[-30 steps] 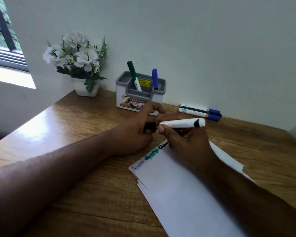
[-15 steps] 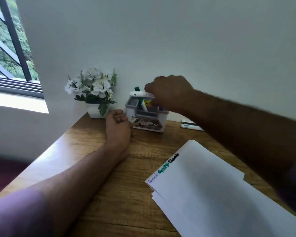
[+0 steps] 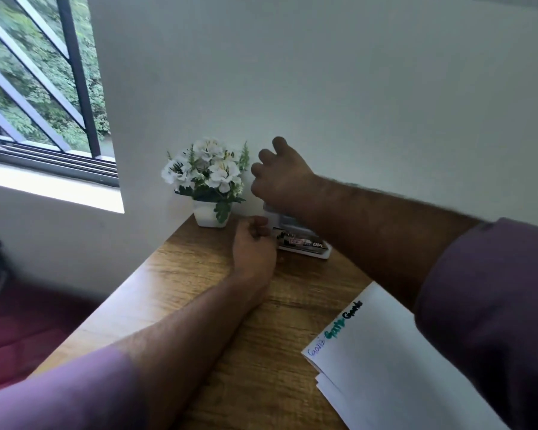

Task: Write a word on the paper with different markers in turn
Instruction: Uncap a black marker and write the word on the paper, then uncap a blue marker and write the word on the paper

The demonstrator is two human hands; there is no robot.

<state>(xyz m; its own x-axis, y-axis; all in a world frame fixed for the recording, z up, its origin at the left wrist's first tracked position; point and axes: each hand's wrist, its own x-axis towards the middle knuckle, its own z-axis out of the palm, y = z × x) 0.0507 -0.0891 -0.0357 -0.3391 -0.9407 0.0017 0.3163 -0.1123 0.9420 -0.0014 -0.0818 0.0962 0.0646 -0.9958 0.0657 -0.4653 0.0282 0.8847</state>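
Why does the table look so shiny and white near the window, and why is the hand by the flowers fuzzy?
Head view: window daylight bounces off the wooden table, making pale glare; the right hand over the marker holder looks motion-smeared; the left hand is sharper.

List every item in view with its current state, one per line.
paper: flat on the desk, three words along its top edge in blue, green and black
marker holder: upright by the wall, mostly hidden
right hand: over the holder, fingers loosely spread; any grip is hidden
left hand: resting on the desk, loosely curled
flower pot: upright
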